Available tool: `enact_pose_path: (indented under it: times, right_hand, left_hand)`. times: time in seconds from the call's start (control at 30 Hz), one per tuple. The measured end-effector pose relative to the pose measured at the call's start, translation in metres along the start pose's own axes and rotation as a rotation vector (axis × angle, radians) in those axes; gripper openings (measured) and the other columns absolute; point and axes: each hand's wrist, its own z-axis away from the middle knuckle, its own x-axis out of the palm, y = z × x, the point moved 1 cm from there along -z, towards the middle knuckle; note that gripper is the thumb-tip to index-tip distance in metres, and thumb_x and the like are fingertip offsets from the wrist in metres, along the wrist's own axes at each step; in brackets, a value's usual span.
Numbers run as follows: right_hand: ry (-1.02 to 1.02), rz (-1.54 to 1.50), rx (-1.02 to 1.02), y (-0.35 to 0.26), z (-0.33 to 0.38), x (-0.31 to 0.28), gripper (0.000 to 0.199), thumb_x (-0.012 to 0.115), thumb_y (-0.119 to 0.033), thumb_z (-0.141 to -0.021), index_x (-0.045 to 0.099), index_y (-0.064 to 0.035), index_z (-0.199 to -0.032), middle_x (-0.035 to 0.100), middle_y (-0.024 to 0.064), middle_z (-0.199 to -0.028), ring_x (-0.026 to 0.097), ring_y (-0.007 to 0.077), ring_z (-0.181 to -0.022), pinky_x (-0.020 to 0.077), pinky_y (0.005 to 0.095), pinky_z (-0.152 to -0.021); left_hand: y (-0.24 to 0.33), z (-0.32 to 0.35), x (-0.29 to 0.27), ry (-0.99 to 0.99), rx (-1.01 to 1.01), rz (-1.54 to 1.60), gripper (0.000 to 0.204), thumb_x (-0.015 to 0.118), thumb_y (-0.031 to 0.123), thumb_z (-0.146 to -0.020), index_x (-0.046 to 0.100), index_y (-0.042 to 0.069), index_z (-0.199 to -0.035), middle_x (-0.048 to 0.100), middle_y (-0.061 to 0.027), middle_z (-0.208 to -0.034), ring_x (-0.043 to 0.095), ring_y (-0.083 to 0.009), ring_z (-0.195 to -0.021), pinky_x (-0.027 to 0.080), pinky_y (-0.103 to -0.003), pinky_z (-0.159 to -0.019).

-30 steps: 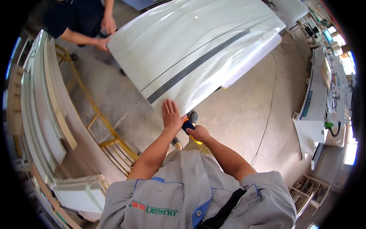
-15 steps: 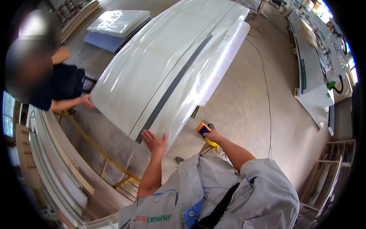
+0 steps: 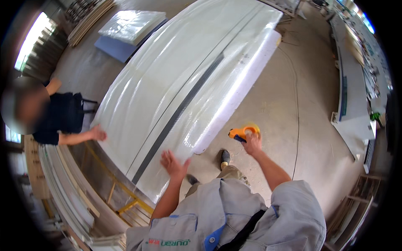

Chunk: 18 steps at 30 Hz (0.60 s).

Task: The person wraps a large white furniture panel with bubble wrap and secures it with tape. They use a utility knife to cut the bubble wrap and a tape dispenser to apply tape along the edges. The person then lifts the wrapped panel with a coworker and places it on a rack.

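at far left of the frame, a co-worker's hand point(image 3: 99, 134) rests flat on the edge of the big plastic-wrapped white panel point(image 3: 184, 83), which lies tilted across the centre on a yellow stand point(image 3: 125, 201). lower centre: left hand point(image 3: 172, 163), fingers spread and released, palm over the panel's near corner, touching or just above it; cannot tell which. a dark strip point(image 3: 180, 111) runs the panel's length. right of centre: right hand point(image 3: 252, 143) clenched around an orange tape dispenser point(image 3: 242, 132), held clear of the panel above the concrete floor point(image 3: 272, 96). risk, as judged: slick wrap and only an open palm at this end, so the panel could slide off the stand toward the shoe point(image 3: 225, 157) if the far side pushes.
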Motion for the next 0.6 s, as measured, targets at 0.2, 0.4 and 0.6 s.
enact_pose_path:
  times: [0.2,0.4,0.6]
  right_hand:
    - [0.032,0.058,-0.610,-0.046,-0.062,-0.080,0.035,0.081,-0.020,-0.080,0.068,-0.0105,-0.110,0.067,0.0068,-0.117,0.052,0.0258,-0.131,0.0231,0.0486,-0.124]
    - [0.003,0.114,-0.508,-0.061,-0.070,-0.033,0.033,0.080,-0.020,-0.081,0.068,-0.0103,-0.110,0.067,0.0072,-0.117,0.052,0.0263,-0.131,0.0228,0.0509,-0.123]
    - [0.076,0.068,-0.438,-0.075,-0.023,-0.028,0.034,0.078,-0.023,-0.082,0.069,-0.0123,-0.114,0.068,0.0059,-0.119,0.051,0.0238,-0.134,0.0196,0.0534,-0.124]
  left_hand:
    - [0.024,-0.059,0.018,0.063,-0.336,-0.100,0.100,0.066,0.062,-0.087,0.030,-0.001,-0.156,0.022,-0.0272,-0.165,0.013,-0.0455,-0.155,0.009,-0.063,-0.122]
    - [-0.057,-0.032,0.002,0.312,-0.107,0.084,0.079,0.074,0.032,-0.086,0.039,0.002,-0.150,0.034,-0.0265,-0.159,0.031,-0.0443,-0.147,0.023,-0.056,-0.121]
    - [-0.148,0.121,-0.024,0.398,-0.186,0.054,0.076,0.069,0.030,-0.091,0.034,-0.001,-0.151,0.030,-0.0308,-0.156,0.026,-0.0493,-0.146,0.023,-0.060,-0.118]
